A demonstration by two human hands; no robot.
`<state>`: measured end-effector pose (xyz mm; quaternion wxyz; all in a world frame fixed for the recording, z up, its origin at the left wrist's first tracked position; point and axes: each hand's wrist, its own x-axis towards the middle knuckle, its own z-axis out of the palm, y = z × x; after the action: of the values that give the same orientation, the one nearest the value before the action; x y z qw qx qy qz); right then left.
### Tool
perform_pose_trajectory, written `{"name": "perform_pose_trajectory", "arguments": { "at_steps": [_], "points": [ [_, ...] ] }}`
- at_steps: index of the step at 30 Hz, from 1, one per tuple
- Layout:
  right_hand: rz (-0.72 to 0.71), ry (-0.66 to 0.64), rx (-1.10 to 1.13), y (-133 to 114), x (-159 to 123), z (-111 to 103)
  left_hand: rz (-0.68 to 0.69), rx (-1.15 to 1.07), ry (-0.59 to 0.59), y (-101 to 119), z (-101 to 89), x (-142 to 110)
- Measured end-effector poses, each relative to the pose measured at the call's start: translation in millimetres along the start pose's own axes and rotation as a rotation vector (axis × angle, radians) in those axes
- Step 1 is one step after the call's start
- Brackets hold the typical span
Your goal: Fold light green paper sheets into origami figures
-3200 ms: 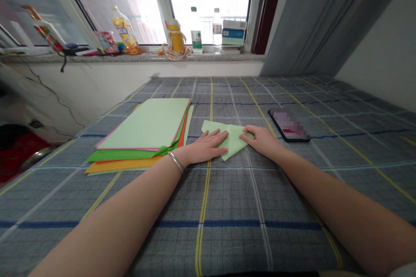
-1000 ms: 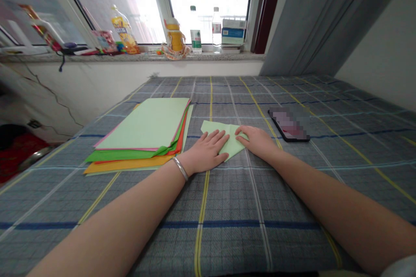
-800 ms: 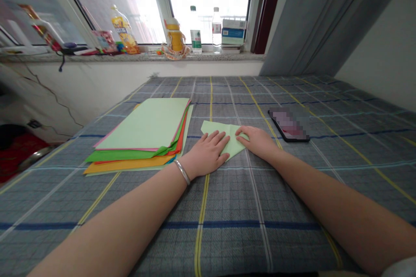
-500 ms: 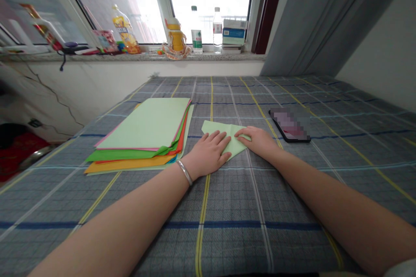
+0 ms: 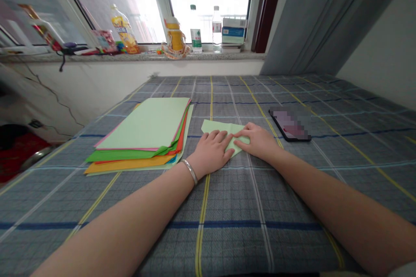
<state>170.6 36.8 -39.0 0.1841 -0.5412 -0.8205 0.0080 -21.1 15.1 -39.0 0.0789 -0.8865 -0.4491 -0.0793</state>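
Observation:
A folded sheet of light green paper [image 5: 221, 127] lies on the plaid cloth, partly covered by both hands. My left hand [image 5: 212, 151], with a silver bangle at the wrist, rests flat on the paper with its fingers spread. From the other side, my right hand [image 5: 256, 140] holds the right part of the paper, thumb and index finger close together. The tip of its index finger meets the left index finger. To the left of my hands is a stack of coloured paper [image 5: 149, 125], with a light green sheet on top and pink, green, red and orange edges below.
A black-edged phone [image 5: 290, 124] with a blurred screen lies to the right. Along the windowsill [image 5: 146, 57] stand a yellow cup [image 5: 176, 39], an orange drink bottle [image 5: 125, 30], clear bottles [image 5: 216, 28] and stacked boxes [image 5: 234, 32]. A grey curtain [image 5: 312, 17] hangs at right.
My left hand has shifted slightly right across the paper. The right index finger and thumb have moved a little left and down, and the index finger now meets the left one.

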Motion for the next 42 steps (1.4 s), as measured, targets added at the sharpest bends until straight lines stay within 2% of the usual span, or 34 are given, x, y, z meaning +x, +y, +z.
{"name": "perform_pose_trajectory", "arguments": {
  "at_steps": [6,19,27,35,42],
  "points": [
    [-0.043,-0.004,-0.096,-7.4,-5.6,-4.3,0.010,-0.048,-0.094,-7.7,0.3,1.8],
    [-0.006,-0.142,-0.053,4.9,-0.4,-4.9,0.027,-0.138,-0.279,-18.7,-3.8,10.7],
    [0.100,-0.250,-0.023,19.7,1.4,-12.5,0.042,-0.157,-0.313,-22.2,-6.0,12.4],
    [0.142,-0.251,0.144,37.8,1.0,-12.1,0.047,-0.182,-0.339,-23.8,-9.0,11.3],
    [0.183,-0.250,0.101,40.0,3.6,-3.4,0.057,-0.177,-0.317,-25.3,-5.5,11.8]
  ]
}}
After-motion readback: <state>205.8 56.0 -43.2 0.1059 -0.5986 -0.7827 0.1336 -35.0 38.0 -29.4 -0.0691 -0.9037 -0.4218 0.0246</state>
